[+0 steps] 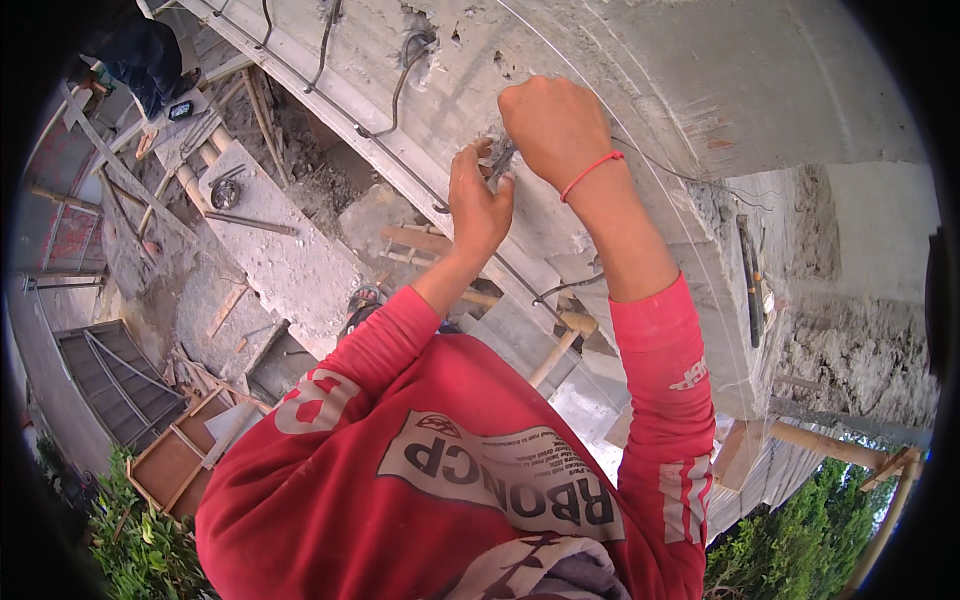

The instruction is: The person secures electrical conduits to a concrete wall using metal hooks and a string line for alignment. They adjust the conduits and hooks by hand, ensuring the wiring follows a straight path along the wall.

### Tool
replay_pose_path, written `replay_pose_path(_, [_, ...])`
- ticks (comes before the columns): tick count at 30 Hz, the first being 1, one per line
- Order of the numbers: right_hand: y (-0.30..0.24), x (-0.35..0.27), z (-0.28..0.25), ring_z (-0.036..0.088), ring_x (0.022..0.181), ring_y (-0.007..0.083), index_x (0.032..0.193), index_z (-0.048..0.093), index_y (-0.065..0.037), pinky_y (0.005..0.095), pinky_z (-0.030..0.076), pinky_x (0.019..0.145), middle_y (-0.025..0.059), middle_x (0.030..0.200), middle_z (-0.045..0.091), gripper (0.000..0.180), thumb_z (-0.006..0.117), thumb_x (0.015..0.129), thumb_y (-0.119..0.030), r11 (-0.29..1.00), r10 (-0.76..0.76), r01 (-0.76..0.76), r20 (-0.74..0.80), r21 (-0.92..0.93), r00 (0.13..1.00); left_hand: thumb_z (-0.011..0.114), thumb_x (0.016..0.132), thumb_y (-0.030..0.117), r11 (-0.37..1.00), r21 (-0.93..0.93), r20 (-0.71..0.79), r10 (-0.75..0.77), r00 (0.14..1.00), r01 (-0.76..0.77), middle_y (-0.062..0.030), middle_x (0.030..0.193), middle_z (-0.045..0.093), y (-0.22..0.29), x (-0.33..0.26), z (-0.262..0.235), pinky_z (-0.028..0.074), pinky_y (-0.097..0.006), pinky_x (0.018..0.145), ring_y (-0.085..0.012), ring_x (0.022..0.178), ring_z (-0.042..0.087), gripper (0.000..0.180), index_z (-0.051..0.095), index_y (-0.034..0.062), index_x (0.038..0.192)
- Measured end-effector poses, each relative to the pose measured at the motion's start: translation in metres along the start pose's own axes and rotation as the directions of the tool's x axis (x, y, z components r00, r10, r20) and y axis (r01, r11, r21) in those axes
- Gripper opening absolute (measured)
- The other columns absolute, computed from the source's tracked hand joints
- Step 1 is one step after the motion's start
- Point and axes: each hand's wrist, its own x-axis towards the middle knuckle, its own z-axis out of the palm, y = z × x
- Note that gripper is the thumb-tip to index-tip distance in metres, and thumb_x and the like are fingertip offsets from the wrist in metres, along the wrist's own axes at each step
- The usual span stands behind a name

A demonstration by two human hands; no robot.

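Note:
My left hand is at the concrete face, its thumb and fingers curled around a small dark grey piece whose kind I cannot make out. Just to its right, my right hand is closed in a fist, with a red string on the wrist. Whatever this fist grips is hidden by its back. Both hands are up against the rough grey concrete beam. Bent steel bars stick out of the concrete to the left of my hands, joined to a long thin rebar along the ledge.
A taut white string passes close by my right wrist. Below left lies a mortar-splashed plank walkway with a round metal bowl on it. Another person is at the upper left. A long dark tool lies at the right.

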Motion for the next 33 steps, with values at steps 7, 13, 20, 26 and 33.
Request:
replay_pose_path(7, [-0.007, 0.007, 0.003, 0.079, 0.081, 0.0323, 0.084, 0.079, -0.007, 0.0434, 0.063, 0.067, 0.0153, 0.083, 0.077, 0.008, 0.071, 0.082, -0.007, 0.994, -0.042, 0.048, 0.059, -0.095, 0.997, 0.075, 0.090, 0.008, 0.982, 0.138, 0.067, -0.135, 0.989, 0.125, -0.0212, 0.105, 0.070, 0.005, 0.000, -0.008, 0.055, -0.045, 0.086, -0.0365, 0.089, 0.069, 0.027, 0.070, -0.0070, 0.112])
replay_pose_path(13, [-0.002, 0.014, 0.003, 0.079, 0.083, 0.0328, 0.085, 0.079, -0.007, 0.0439, 0.063, 0.068, 0.0161, 0.084, 0.078, 0.010, 0.070, 0.084, -0.006, 0.990, -0.086, 0.096, 0.092, -0.107, 0.992, 0.074, 0.095, 0.014, 0.923, -0.028, 0.106, -0.378, 0.920, 0.383, -0.0180, 0.097, 0.075, 0.004, -0.006, -0.002, 0.055, -0.042, 0.078, -0.0300, 0.078, 0.069, 0.025, 0.073, -0.0073, 0.109])
replay_pose_path(20, [0.007, 0.007, 0.000, 0.078, 0.086, 0.0386, 0.088, 0.078, -0.002, 0.0484, 0.064, 0.073, 0.0223, 0.088, 0.077, 0.011, 0.067, 0.084, -0.002, 0.999, -0.051, 0.049, 0.092, 0.025, 0.994, 0.074, 0.100, 0.017, 0.313, -0.507, 0.334, -0.788, 0.518, 0.803, -0.0009, 0.083, 0.069, 0.023, 0.014, -0.002, 0.053, -0.033, 0.070, -0.0139, 0.068, 0.061, 0.012, 0.074, 0.0059, 0.094])
replay_pose_path(26, [-0.001, -0.002, -0.004, 0.078, 0.088, 0.0418, 0.087, 0.077, 0.000, 0.0487, 0.064, 0.074, 0.0257, 0.089, 0.076, 0.009, 0.068, 0.084, -0.001, 0.994, 0.027, -0.028, 0.012, 0.104, 1.000, 0.076, 0.098, 0.015, 0.256, -0.520, 0.322, -0.825, 0.464, 0.815, 0.0003, 0.080, 0.067, 0.007, 0.017, 0.014, 0.052, -0.033, 0.067, -0.0129, 0.062, 0.056, 0.012, 0.071, 0.0102, 0.089])
replay_pose_path(33, [-0.017, -0.037, 0.016, 0.078, 0.088, 0.0402, 0.097, 0.079, -0.003, 0.0483, 0.064, 0.076, 0.0239, 0.092, 0.077, 0.015, 0.071, 0.085, -0.002, 0.934, 0.298, -0.300, 0.040, 0.195, 0.954, 0.069, 0.099, 0.010, 0.351, -0.538, 0.302, -0.768, 0.564, 0.766, -0.0104, 0.099, 0.070, 0.016, 0.013, 0.014, 0.056, -0.037, 0.077, -0.0202, 0.087, 0.069, 0.014, 0.070, -0.0023, 0.104])
